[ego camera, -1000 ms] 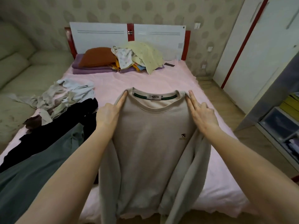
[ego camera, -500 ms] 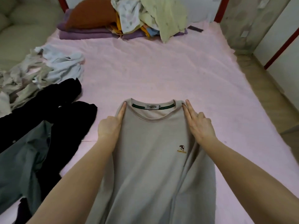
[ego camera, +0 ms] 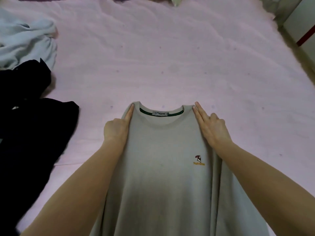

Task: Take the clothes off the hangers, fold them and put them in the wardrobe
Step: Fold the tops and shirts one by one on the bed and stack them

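Observation:
A beige crew-neck sweater (ego camera: 162, 159) with a small bird logo on the chest is spread front-up over the near part of the pink bed (ego camera: 170, 57), its collar pointing away from me. My left hand (ego camera: 117, 128) grips its left shoulder, index finger stretched along the seam. At the other shoulder, my right hand (ego camera: 211, 128) holds the fabric with two fingers straight and the rest curled. The sleeves hang down at the sides. No hanger is in view.
A black garment (ego camera: 34, 125) lies crumpled at the left of the bed, with a light blue one (ego camera: 25, 41) behind it. The white wardrobe door with a red strip (ego camera: 303, 19) shows at the top right corner, past the bed's edge.
My view has tilted down and closer to the bed; the headboard and the pile of clothes have left the frame. Both hands keep the same hold on the sweater's shoulders.

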Tool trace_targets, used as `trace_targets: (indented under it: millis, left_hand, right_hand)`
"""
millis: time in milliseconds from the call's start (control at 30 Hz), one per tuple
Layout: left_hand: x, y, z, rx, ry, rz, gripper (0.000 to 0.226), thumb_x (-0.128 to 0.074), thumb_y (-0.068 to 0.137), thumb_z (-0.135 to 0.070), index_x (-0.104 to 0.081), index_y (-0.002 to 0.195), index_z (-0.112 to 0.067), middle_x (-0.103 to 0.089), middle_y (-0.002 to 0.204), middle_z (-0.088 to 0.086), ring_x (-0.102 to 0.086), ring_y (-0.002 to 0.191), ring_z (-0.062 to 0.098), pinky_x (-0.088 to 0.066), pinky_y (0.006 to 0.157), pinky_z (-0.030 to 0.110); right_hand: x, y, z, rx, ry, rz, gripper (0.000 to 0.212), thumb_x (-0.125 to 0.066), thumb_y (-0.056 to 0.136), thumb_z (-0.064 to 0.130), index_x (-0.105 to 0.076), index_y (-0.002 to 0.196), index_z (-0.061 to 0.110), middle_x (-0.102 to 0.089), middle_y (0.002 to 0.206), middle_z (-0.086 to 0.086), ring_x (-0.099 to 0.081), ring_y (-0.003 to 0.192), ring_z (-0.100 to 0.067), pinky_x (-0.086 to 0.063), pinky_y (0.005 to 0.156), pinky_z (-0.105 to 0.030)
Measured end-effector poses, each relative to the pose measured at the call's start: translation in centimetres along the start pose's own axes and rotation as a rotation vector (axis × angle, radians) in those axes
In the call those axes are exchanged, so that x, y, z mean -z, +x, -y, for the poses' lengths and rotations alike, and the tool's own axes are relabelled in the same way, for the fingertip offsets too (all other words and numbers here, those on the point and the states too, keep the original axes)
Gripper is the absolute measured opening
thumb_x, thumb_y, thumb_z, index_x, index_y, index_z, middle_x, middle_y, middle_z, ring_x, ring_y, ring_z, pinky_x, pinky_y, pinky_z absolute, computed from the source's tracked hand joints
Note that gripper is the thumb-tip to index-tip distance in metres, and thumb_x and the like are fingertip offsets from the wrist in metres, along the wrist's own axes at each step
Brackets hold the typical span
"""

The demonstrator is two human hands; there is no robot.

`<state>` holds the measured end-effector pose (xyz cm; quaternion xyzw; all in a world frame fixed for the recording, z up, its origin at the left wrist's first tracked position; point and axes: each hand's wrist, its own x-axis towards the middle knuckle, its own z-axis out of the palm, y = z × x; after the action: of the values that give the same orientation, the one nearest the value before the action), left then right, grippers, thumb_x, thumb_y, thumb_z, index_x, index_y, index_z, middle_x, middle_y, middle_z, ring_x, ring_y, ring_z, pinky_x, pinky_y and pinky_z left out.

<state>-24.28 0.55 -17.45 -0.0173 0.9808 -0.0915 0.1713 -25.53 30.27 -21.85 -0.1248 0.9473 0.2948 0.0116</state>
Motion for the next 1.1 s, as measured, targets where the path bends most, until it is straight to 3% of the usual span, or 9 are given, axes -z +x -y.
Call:
trace_targets:
  millis: [133,233,333,400,467,667,833,1000,1100]
  left_hand:
    - [0.4,5.2,1.2,0.016,-0.044,-0.014,0.088,-0.038,0.093,0.002,0.022,0.150,-0.030,-0.040,0.064,0.003,-0.037,0.050,0.018,-0.036,0.059,0.032]
    - [-1.3,6.7,1.6,-0.011,0.030,0.077,0.083,-0.039,0.096,-0.004,0.019,0.152,-0.025,-0.041,0.068,0.000,-0.041,0.056,0.016,-0.036,0.057,0.029]
    - [-3.3,6.8,1.2,-0.010,0.016,0.091,0.077,-0.041,0.097,-0.012,0.011,0.154,-0.021,-0.052,0.107,0.007,-0.055,0.097,0.024,-0.040,0.071,0.031]
    - [-3.4,7.2,0.7,-0.013,0.015,-0.017,0.071,-0.043,0.095,-0.016,-0.002,0.154,-0.015,-0.042,0.135,0.012,-0.043,0.125,0.031,-0.040,0.092,0.039]
    - [-3.1,8.3,0.0,-0.041,-0.104,-0.115,0.061,-0.042,0.093,-0.018,-0.019,0.150,-0.012,-0.045,0.134,0.012,-0.043,0.122,0.031,-0.034,0.099,0.043]
    - [-3.4,11.5,-1.0,0.117,-0.568,-0.088,0.031,-0.041,0.101,-0.023,-0.048,0.126,-0.006,-0.050,0.122,0.016,-0.048,0.112,0.033,-0.037,0.091,0.041]
    - [-3.6,12.8,-0.9,0.062,-0.858,-0.361,0.016,-0.050,0.099,-0.017,-0.057,0.103,-0.004,-0.053,0.106,0.016,-0.055,0.090,0.035,-0.044,0.086,0.046]
    - [-5.4,12.4,-2.0,0.111,-0.514,-0.381,0.020,-0.049,0.096,-0.014,-0.058,0.112,-0.005,-0.056,0.110,0.017,-0.053,0.102,0.036,-0.034,0.083,0.042]
    - [-5.3,10.2,-3.7,-0.027,-0.465,-0.513,0.039,-0.060,0.084,-0.011,-0.057,0.122,-0.004,-0.055,0.123,0.020,-0.049,0.115,0.040,-0.029,0.097,0.048]
  right_hand:
    - [0.4,4.4,-0.2,-0.009,0.026,-0.028,0.085,-0.041,0.091,-0.004,0.018,0.150,0.009,0.026,0.155,-0.005,-0.053,0.089,-0.019,-0.018,0.044,-0.031]
    - [-1.4,4.9,1.8,0.132,0.193,0.131,0.074,-0.031,0.097,0.001,0.019,0.151,0.012,0.019,0.160,-0.004,-0.049,0.110,-0.028,-0.041,0.065,-0.032]
    - [-2.0,4.3,3.6,0.040,0.356,0.119,0.058,-0.012,0.096,0.012,-0.009,0.154,0.012,-0.013,0.160,-0.012,-0.042,0.121,-0.033,-0.034,0.093,-0.039]
    - [-1.5,4.3,3.9,-0.069,0.494,-0.018,0.062,-0.012,0.085,0.013,-0.039,0.141,0.009,-0.049,0.138,-0.015,-0.047,0.113,-0.033,-0.027,0.094,-0.039]
    - [-0.8,5.6,4.0,-0.262,0.804,-0.058,0.041,-0.026,0.090,0.008,-0.048,0.125,0.008,-0.062,0.109,-0.010,-0.052,0.103,-0.032,-0.027,0.092,-0.038]
    - [-0.3,10.7,4.1,-0.424,1.069,0.219,0.024,-0.041,0.101,0.027,-0.056,0.105,0.009,-0.060,0.110,-0.010,-0.051,0.104,-0.031,-0.034,0.084,-0.038]
    - [-1.0,12.5,4.5,-0.424,1.111,-0.069,0.010,-0.045,0.098,0.012,-0.045,0.088,0.012,-0.057,0.097,-0.012,-0.052,0.091,-0.031,-0.038,0.078,-0.040]
    - [-1.5,12.6,5.6,-0.354,1.020,0.012,0.015,-0.043,0.100,0.021,-0.051,0.103,0.008,-0.057,0.107,-0.012,-0.051,0.101,-0.031,-0.033,0.078,-0.035]
    - [-0.1,8.6,4.6,-0.319,1.115,-0.011,0.042,-0.047,0.099,0.024,-0.041,0.137,0.009,-0.045,0.139,-0.011,-0.041,0.126,-0.030,-0.029,0.104,-0.038]
